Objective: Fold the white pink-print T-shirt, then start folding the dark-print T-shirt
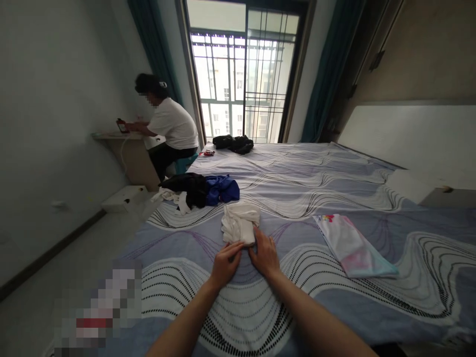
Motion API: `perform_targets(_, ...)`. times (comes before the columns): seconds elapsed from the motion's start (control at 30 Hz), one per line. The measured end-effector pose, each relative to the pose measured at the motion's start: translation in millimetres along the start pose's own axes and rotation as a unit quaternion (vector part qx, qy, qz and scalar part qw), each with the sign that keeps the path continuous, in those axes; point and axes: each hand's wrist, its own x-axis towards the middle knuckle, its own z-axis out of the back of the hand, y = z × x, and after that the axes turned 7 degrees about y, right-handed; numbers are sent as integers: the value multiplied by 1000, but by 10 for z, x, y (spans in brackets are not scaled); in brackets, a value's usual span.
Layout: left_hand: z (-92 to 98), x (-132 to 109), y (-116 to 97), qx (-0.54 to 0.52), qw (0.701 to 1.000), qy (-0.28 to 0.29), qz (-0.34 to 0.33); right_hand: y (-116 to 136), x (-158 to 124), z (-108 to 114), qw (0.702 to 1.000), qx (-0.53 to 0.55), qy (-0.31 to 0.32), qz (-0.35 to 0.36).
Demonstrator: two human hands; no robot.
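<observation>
Bedroom view from a head-worn camera, looking down a wide bed (334,168) covered in a grey-blue spread with wavy lines. Both of the wearer's forearms reach forward to a folded white garment (240,223), which lies on the spread near the middle of the bed's near half. The left hand (225,263) has its fingers curled against the garment's near edge; whether it pinches the cloth or only presses on it cannot be told. The right hand (265,254) lies flat, fingers together, touching the near right corner. Likely risks: the stacked layers look loose and bulky, so an uneven pull from one hand could slide the top fold off and let the bundle fall open. The soft, creased spread gives no firm base, so pressing down may leave the bundle lopsided. Counts: two hands of the wearer; one white garment under them; one flat pink-and-white garment (353,245) well apart to the right; one heap of black, blue and white clothes (201,191) beyond to the left; one black heap (234,144) at the far edge by the window (243,74), with one small red item (208,152) near it; one other person (173,126) seated at a shelf (107,135) by the left wall, back turned; one white box (124,197) on the floor; two teal curtains (323,74).
</observation>
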Motion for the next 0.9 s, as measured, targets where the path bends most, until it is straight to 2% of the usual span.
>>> perform_targets(0.07,-13,70,11,78,992,-72,74,4,-36,13,1000,-6,7,13)
perform_targets(0.1,-20,129,14,123,982,-84,113,7,-50,18,1000,-5,11,18)
perform_targets(0.17,-33,270,9,196,964,-50,171,5,-66,29,1000,9,14,23)
perform_targets(0.23,-48,391,-9,229,954,-2,193,-8,-73,43,999,39,9,16)
perform_targets(0.33,-95,409,-67,214,965,17,148,-40,-107,65,993,118,-9,-16)
perform_targets(0.43,-192,147,-218,161,985,29,59,-44,-248,60,976,208,-52,-34)
perform_targets(0.53,-276,-311,-470,108,993,47,-2,9,-529,18,967,240,-82,-28)
perform_targets(0.63,-254,-709,-674,35,997,55,-46,74,-864,-5,964,252,-80,-31)
perform_targets(0.67,-222,-785,-700,16,998,41,-44,82,-959,8,963,258,-76,-26)
perform_targets(0.73,-147,-830,-674,2,999,-32,4,50,-1096,81,962,266,-53,-6)
perform_targets(0.83,-71,-686,-520,23,976,-174,132,-154,-1144,301,969,245,11,-13)
perform_targets(0.9,-77,-533,-434,40,966,-195,166,-378,-1102,482,976,204,43,-62)
